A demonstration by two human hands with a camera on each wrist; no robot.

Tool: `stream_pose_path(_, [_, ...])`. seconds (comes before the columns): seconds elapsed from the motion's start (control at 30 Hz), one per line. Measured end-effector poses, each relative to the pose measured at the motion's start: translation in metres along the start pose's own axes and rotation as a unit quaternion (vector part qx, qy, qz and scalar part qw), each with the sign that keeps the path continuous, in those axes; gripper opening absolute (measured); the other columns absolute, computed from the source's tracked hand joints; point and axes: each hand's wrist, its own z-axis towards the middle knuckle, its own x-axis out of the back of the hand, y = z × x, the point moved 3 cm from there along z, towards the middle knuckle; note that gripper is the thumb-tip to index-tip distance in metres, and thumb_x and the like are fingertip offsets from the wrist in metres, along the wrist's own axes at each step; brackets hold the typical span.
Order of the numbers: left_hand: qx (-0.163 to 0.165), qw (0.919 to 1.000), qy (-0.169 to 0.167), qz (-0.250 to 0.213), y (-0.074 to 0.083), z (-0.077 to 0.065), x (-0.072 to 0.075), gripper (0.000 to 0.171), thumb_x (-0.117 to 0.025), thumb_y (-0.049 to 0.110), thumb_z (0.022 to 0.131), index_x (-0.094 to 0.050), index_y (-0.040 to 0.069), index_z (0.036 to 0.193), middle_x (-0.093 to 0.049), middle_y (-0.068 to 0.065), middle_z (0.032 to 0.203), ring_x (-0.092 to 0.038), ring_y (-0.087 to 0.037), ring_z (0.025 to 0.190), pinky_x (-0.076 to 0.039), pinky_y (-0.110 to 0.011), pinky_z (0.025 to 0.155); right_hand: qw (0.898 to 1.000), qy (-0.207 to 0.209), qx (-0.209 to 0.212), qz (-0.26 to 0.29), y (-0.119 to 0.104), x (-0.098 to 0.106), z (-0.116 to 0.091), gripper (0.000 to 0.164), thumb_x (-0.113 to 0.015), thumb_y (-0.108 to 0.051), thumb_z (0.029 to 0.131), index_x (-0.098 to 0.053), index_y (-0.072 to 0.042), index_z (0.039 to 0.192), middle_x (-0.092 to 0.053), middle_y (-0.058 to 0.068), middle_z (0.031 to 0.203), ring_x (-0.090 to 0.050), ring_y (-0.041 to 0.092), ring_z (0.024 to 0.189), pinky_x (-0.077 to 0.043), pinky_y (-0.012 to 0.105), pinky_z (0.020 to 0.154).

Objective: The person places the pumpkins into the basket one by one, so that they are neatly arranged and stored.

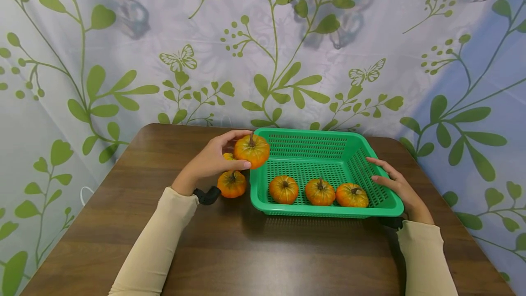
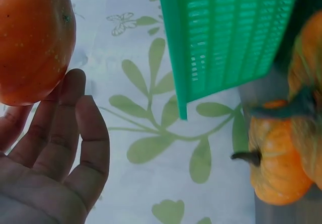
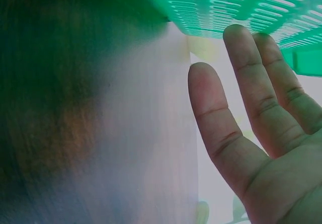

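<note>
In the head view my left hand (image 1: 211, 156) holds a small orange pumpkin (image 1: 255, 152), thumb in front and fingers behind, raised at the left rim of a green plastic basket (image 1: 320, 211). The left wrist view shows the underside of this pumpkin (image 2: 35, 43) against the fingers. My right hand (image 1: 404, 193) holds the basket's right rim, with thumb and a finger over the inner side. Other fingers (image 3: 261, 90) lie along the outer wall in the right wrist view. Inside the basket, three pumpkins (image 1: 319, 192) sit in a row along the near wall.
Left of the basket, a pumpkin (image 1: 232, 184) stands on the brown wooden table (image 1: 263, 259); another (image 1: 228, 155) behind it is partly hidden by the left hand. A patterned cloth (image 1: 287, 49) hangs behind the table. The basket's far half shows bare mesh floor.
</note>
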Motion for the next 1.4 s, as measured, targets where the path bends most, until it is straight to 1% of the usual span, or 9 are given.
stream_pose_path(0.1, [-0.003,1.0000,-0.004,0.002,0.002,0.005,-0.004,0.079,-0.089,0.035,0.091,-0.054,0.009,0.158,-0.061,-0.012,0.147,-0.060,-0.030,0.121,-0.050,-0.053,0.109,1.000,-0.001,-0.001,-0.004,0.000,0.000,0.000,0.060,-0.054,-0.015,0.113,-0.038,-0.021,0.170,-0.014,0.025,0.177,-0.014,0.035,0.161,-0.033,0.048,0.113])
stream_pose_path(0.27, [0.003,1.0000,-0.007,0.000,0.007,0.014,-0.009,0.078,-0.089,0.031,0.091,-0.055,0.010,0.158,-0.063,-0.013,0.141,-0.059,-0.032,0.120,-0.050,-0.061,0.106,1.000,0.000,0.003,-0.008,0.000,0.000,-0.001,0.059,-0.053,-0.016,0.113,-0.039,-0.021,0.170,-0.016,0.027,0.175,-0.030,0.006,0.145,-0.040,0.014,0.094])
stream_pose_path(0.47, [0.007,0.9999,-0.011,-0.002,0.015,0.028,-0.015,0.075,-0.087,0.017,0.091,-0.055,0.010,0.158,-0.065,-0.011,0.138,-0.060,-0.031,0.117,-0.054,-0.055,0.101,1.000,0.001,0.001,-0.007,0.000,-0.001,-0.001,0.059,-0.053,-0.016,0.113,-0.038,-0.022,0.170,-0.015,0.024,0.176,-0.027,0.010,0.149,-0.039,0.020,0.098])
stream_pose_path(0.63, [0.004,0.9994,-0.024,-0.025,0.019,0.039,-0.020,0.076,-0.086,0.018,0.091,-0.053,0.009,0.159,-0.065,-0.011,0.139,-0.063,-0.030,0.113,-0.055,-0.053,0.099,1.000,0.002,0.002,0.000,0.000,-0.001,-0.001,0.060,-0.054,-0.014,0.112,-0.037,-0.020,0.170,-0.015,0.023,0.177,-0.014,0.031,0.161,-0.030,0.054,0.115])
stream_pose_path(0.73, [-0.011,0.9989,-0.034,-0.030,0.020,0.046,-0.023,0.080,-0.086,0.029,0.091,-0.052,0.008,0.160,-0.063,-0.011,0.141,-0.062,-0.030,0.116,-0.055,-0.048,0.099,1.000,0.001,0.005,0.007,0.000,-0.001,0.000,0.061,-0.054,-0.013,0.112,-0.038,-0.019,0.170,-0.014,0.024,0.177,-0.008,0.044,0.162,-0.021,0.074,0.113])
stream_pose_path(0.83, [-0.023,0.9984,-0.041,-0.032,0.021,0.052,-0.026,0.082,-0.086,0.032,0.091,-0.052,0.007,0.160,-0.061,-0.012,0.145,-0.061,-0.029,0.121,-0.053,-0.046,0.105,1.000,0.001,0.007,-0.001,0.000,-0.001,0.000,0.060,-0.054,-0.014,0.112,-0.038,-0.020,0.170,-0.014,0.025,0.177,-0.018,0.032,0.161,-0.033,0.056,0.115])
stream_pose_path(0.97, [-0.015,0.9978,-0.045,-0.045,0.022,0.061,-0.032,0.077,-0.083,0.019,0.093,-0.050,0.008,0.162,-0.059,-0.011,0.149,-0.058,-0.029,0.127,-0.051,-0.045,0.110,1.000,0.002,0.019,-0.006,0.001,-0.001,0.000,0.059,-0.053,-0.012,0.113,-0.039,-0.019,0.169,-0.014,0.031,0.174,-0.039,0.003,0.137,-0.045,0.018,0.095])
stream_pose_path(1.07, [-0.006,0.9971,-0.047,-0.059,0.023,0.068,-0.038,0.075,-0.082,0.010,0.094,-0.050,0.008,0.162,-0.059,-0.012,0.148,-0.057,-0.031,0.127,-0.053,-0.045,0.109,1.000,0.001,0.024,0.000,0.001,0.000,0.000,0.058,-0.052,-0.011,0.112,-0.040,-0.019,0.169,-0.014,0.035,0.172,-0.043,-0.003,0.127,-0.048,0.014,0.090])
stream_pose_path(1.4, [0.007,0.9941,-0.070,-0.083,0.021,0.092,-0.061,0.076,-0.083,0.006,0.093,-0.050,0.007,0.161,-0.056,-0.012,0.149,-0.058,-0.029,0.125,-0.056,-0.038,0.104,1.000,0.001,0.017,0.000,0.001,0.000,0.000,0.059,-0.053,-0.012,0.112,-0.040,-0.019,0.169,-0.014,0.033,0.173,-0.040,-0.002,0.131,-0.046,0.014,0.092])
